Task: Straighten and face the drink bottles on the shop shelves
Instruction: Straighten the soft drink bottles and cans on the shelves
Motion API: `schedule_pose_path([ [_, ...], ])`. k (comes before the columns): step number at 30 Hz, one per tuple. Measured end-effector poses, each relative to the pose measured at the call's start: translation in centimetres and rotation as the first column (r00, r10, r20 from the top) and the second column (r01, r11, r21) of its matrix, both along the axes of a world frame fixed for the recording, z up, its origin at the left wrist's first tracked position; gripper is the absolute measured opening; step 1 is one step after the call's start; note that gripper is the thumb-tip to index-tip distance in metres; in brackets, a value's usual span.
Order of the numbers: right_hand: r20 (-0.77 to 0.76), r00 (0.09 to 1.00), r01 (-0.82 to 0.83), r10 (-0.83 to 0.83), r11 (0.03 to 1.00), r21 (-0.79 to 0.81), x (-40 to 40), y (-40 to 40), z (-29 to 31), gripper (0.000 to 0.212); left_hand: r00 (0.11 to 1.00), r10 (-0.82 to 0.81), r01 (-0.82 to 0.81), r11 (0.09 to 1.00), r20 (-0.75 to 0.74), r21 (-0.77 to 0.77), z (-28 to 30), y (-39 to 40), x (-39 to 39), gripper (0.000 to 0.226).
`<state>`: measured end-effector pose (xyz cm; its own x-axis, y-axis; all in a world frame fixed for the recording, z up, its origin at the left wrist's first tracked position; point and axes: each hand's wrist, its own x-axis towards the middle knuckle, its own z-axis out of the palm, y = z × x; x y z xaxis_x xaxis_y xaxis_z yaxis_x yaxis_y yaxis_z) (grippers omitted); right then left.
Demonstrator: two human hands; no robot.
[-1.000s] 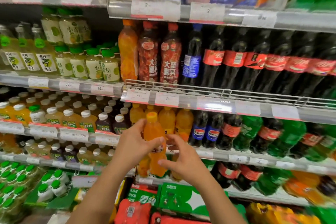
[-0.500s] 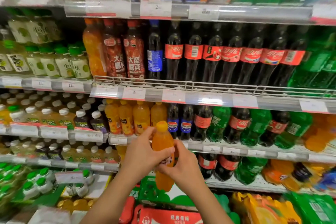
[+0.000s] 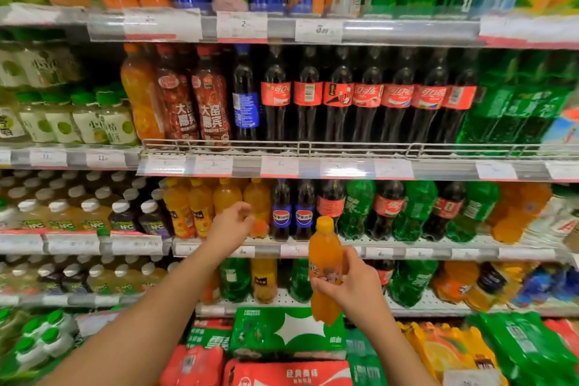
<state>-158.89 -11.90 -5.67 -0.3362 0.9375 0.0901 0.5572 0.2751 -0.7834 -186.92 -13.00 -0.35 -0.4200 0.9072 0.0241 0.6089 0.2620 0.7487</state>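
My right hand (image 3: 347,283) grips a small orange soda bottle (image 3: 324,255) round its middle, upright, in front of the shelves. My left hand (image 3: 232,222) is raised to the row of orange bottles (image 3: 200,210) on the third shelf, fingers loosely curled and holding nothing, just in front of the rightmost orange bottle (image 3: 258,197). To the right of that row stand two small blue-labelled cola bottles (image 3: 293,213), then red-labelled cola and green soda bottles (image 3: 388,210).
The shelf above holds tall cola bottles (image 3: 366,97) behind a wire rail (image 3: 300,147). White-capped juice bottles (image 3: 91,213) fill the left bay. Shrink-wrapped packs and a green carton (image 3: 288,332) lie stacked at floor level below my hands.
My left hand has let go of the orange bottle and reached up-left to the shelf row. My right hand now holds the bottle alone, lower right. The view shifted right.
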Motion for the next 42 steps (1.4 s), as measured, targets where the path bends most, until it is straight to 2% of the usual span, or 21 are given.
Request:
schedule_pose_path([
  [5, 0.019, 0.995, 0.102, -0.102, 0.995, -0.004, 0.8, -0.6, 0.4, 0.063, 0.999, 0.051, -0.051, 0.999, -0.016, 0.008, 0.5, 5.6, -2.9, 0.056],
  [7, 0.018, 0.989, 0.146, -0.146, 0.989, 0.000, 1.5, -1.3, 0.5, 0.063, 0.997, 0.054, -0.057, 0.996, -0.046, -0.068, 0.8, 7.8, -3.4, 0.049],
  [10, 0.050, 0.973, 0.223, -0.224, 0.975, 0.012, 2.9, -2.7, 0.8, 0.057, 0.993, 0.058, -0.076, 0.980, -0.104, -0.182, 0.6, 10.7, -3.9, 0.014],
  [11, 0.068, 0.964, 0.254, -0.255, 0.967, 0.025, 3.3, -2.9, 0.7, 0.055, 0.994, 0.050, -0.068, 0.978, -0.093, -0.198, 0.3, 11.7, -4.3, 0.011],
  [13, 0.096, 0.943, 0.315, -0.318, 0.948, 0.049, 4.1, -3.5, 0.7, 0.055, 0.998, 0.025, -0.038, 0.968, -0.055, -0.248, -0.2, 13.3, -4.8, 0.018],
  [16, 0.127, 0.914, 0.377, -0.384, 0.923, 0.081, 5.2, -4.1, 0.7, 0.054, 0.996, -0.004, -0.025, 0.950, -0.093, -0.310, -0.8, 14.4, -5.2, 0.027],
  [23, 0.099, 0.915, 0.383, -0.392, 0.919, 0.097, 4.7, -3.7, 1.3, 0.056, 0.967, -0.110, 0.014, 0.923, -0.228, -0.384, -0.5, 12.9, -5.6, 0.020],
  [27, 0.054, 0.928, 0.361, -0.368, 0.927, 0.103, 3.6, -2.7, 1.6, 0.058, 0.975, -0.089, 0.013, 0.937, -0.202, -0.349, -0.8, 12.5, -5.4, 0.025],
  [31, 0.023, 0.941, 0.333, -0.337, 0.937, 0.102, 3.8, -2.1, 1.6, 0.058, 0.953, -0.113, 0.003, 0.931, -0.280, -0.364, -0.9, 12.4, -5.3, 0.023],
  [34, 0.028, 0.945, 0.320, -0.325, 0.941, 0.108, 5.0, -1.5, 1.4, 0.059, 0.942, -0.086, -0.022, 0.948, -0.325, -0.316, -1.1, 12.5, -5.2, 0.021],
  [37, -0.001, 0.952, 0.304, -0.305, 0.948, 0.093, 6.8, -0.6, 0.9, 0.061, 0.909, -0.006, -0.082, 0.978, -0.418, -0.192, -1.3, 11.8, -4.5, 0.019],
  [40, -0.029, 0.955, 0.298, -0.296, 0.951, 0.089, 9.3, 1.1, 0.3, 0.060, 0.843, 0.072, -0.108, 0.994, -0.533, -0.035, -1.9, 10.4, -2.3, 0.032],
  [42, -0.039, 0.956, 0.293, -0.290, 0.952, 0.091, 11.2, 2.5, -0.1, 0.055, 0.821, 0.111, -0.131, 0.991, -0.560, 0.004, -2.8, 9.3, 0.2, 0.043],
])
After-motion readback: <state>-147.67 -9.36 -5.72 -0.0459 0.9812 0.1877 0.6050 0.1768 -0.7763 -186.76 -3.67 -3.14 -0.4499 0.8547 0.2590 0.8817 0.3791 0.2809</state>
